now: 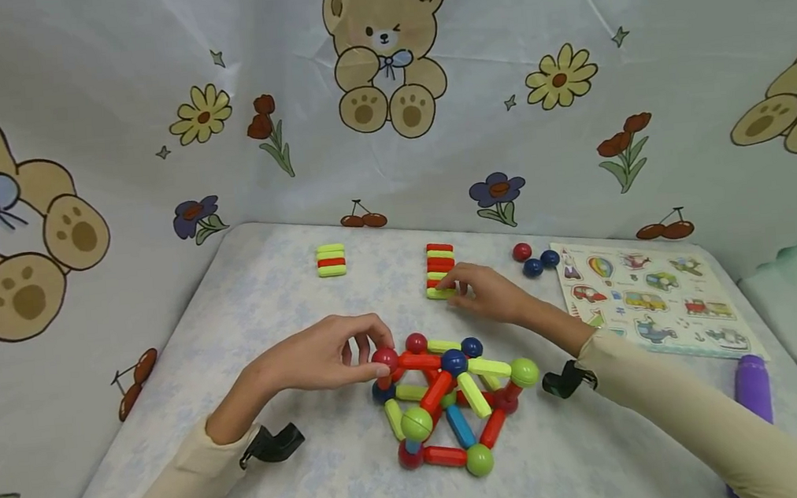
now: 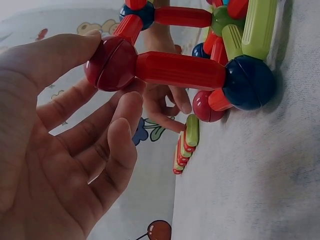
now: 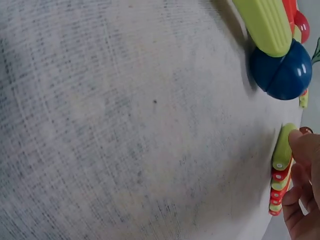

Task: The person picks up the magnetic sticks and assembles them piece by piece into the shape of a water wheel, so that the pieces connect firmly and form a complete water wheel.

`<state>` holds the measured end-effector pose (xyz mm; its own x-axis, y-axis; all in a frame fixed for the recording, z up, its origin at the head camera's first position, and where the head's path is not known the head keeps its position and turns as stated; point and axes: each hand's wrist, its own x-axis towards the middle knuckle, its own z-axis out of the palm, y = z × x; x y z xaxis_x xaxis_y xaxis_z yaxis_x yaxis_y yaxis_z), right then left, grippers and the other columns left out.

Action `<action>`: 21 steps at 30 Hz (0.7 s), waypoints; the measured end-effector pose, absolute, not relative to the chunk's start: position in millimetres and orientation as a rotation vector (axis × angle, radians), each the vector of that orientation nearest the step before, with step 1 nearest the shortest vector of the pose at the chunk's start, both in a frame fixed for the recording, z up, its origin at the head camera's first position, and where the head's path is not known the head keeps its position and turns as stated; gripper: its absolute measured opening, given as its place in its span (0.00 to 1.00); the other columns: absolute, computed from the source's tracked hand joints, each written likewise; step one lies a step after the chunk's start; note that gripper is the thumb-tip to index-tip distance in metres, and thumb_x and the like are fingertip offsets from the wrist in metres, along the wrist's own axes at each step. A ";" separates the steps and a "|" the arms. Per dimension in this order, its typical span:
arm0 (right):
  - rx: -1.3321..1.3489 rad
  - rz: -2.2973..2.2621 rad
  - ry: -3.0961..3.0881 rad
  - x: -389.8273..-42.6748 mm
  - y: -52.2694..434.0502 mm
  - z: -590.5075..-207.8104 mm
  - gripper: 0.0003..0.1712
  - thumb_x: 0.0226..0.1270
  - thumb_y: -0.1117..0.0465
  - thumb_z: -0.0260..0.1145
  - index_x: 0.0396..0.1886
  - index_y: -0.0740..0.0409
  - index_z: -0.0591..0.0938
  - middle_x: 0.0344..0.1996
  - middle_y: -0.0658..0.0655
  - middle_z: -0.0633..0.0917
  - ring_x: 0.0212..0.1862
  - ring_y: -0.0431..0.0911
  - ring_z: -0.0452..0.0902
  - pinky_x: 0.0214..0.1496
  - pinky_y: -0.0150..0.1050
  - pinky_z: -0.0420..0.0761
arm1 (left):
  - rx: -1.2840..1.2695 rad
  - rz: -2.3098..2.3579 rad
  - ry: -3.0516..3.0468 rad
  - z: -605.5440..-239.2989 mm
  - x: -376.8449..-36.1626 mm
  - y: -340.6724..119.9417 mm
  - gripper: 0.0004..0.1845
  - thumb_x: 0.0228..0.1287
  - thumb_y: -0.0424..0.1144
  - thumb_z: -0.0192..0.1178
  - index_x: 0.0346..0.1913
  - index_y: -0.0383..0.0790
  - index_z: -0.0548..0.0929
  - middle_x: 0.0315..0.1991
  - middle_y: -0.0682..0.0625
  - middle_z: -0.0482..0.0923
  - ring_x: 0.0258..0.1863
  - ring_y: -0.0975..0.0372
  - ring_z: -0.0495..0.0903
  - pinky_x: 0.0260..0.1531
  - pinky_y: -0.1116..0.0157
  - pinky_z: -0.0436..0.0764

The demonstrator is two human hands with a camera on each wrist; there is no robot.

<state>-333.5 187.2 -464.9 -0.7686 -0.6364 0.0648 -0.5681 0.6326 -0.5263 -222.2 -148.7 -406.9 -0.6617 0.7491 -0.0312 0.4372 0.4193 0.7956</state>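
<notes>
Head view: left hand (image 1: pixel 323 358) pinches the red ball (image 1: pixel 384 359) while right hand (image 1: pixel 488 292) grips a green stick (image 1: pixel 439 293) (magnets could topple the frame (image 1: pixel 455 402)).

No word, number or brand can be read in full. At the upper right of the head view, the curtain (image 1: pixel 707 32) carries a cut-off red letter, seemingly a "B". The puzzle board (image 1: pixel 647 294) at the right shows only pictures.
</notes>
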 end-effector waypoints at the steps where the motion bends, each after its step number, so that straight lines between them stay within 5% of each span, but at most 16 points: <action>1: -0.993 -0.785 2.737 -332.8 186.8 -465.1 0.17 0.70 0.65 0.77 0.58 0.56 0.88 0.49 0.54 0.87 0.45 0.47 0.78 0.47 0.42 0.84 | 1.017 1.117 2.296 -407.1 -222.5 -147.8 0.15 0.75 0.47 0.70 0.57 0.50 0.82 0.48 0.60 0.84 0.40 0.63 0.82 0.36 0.64 0.85; 21: -0.815 -0.616 2.816 -306.0 241.7 -449.5 0.15 0.70 0.62 0.75 0.54 0.58 0.90 0.45 0.53 0.89 0.37 0.44 0.76 0.36 0.36 0.78 | 1.035 1.112 2.305 -408.3 -221.6 -147.7 0.15 0.75 0.48 0.70 0.57 0.49 0.81 0.48 0.60 0.84 0.39 0.64 0.82 0.36 0.64 0.85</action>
<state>-306.0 241.7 -449.5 -0.8423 -0.5384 -0.0255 -0.4787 0.7689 -0.4239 -221.6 -147.7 -408.3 -0.6573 0.7534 -0.0193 0.4538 0.4161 0.7880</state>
